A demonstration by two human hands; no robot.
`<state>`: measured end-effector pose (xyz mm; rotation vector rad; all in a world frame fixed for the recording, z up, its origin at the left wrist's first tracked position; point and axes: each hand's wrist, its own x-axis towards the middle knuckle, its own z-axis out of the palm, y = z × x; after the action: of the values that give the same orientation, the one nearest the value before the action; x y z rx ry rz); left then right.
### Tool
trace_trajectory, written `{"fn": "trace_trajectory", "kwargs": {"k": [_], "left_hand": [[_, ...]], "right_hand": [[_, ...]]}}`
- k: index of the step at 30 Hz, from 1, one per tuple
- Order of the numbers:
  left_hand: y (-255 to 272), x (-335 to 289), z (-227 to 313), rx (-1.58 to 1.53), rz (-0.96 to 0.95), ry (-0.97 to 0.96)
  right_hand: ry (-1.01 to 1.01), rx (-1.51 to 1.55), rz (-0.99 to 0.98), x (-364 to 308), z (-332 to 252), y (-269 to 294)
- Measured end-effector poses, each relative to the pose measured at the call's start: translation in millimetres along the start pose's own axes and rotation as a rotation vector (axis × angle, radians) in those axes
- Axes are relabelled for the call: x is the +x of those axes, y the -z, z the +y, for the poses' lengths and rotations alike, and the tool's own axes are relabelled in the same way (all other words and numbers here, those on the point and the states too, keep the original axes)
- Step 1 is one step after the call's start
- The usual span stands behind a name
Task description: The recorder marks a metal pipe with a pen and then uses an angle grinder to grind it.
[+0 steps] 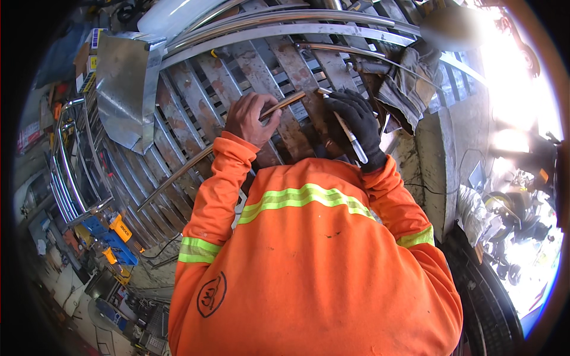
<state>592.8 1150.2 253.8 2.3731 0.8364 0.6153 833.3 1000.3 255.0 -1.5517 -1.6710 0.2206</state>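
My bare left hand [248,118] is closed around a long, thin brownish metal rod [178,173]. The rod slants across the slatted metal bench [255,62], its short end pointing up to the right past my fingers. In a black glove, my right hand [361,118] grips a slim white marker-like stick [351,137], which lies along the palm side with its narrow tip near the rod's short end. A small gap separates that tip from the rod. Some of the gloved fingers are hidden behind the hand.
Bent steel tubes [309,16] run across the bench's far side. A folded metal sheet [123,89] stands at the left, near a chrome tube frame [62,160] and yellow-and-blue tools [120,228]. Grey work cloth or gloves [409,86] lie beyond my right hand. Bright glare covers the right.
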Motion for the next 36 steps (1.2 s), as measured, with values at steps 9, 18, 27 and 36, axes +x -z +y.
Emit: {"fn": "trace_trajectory", "kwargs": {"k": [9, 18, 27, 36], "left_hand": [[0, 0, -1, 0.0, -0.002, -0.008], [-1, -1, -1, -0.006, -0.003, 0.01], [-1, -1, -2, -0.011, 0.001, -0.007], [-1, -1, -2, 0.002, -0.005, -0.001]], "right_hand": [[-0.08, -0.035, 0.093, 5, -6, 8], [-0.35, 0.299, -0.012, 36, -44, 2], [-0.526, 0.381, 0.021, 38, -33, -14], [-0.534, 0.379, -0.044, 44, -37, -8]]}}
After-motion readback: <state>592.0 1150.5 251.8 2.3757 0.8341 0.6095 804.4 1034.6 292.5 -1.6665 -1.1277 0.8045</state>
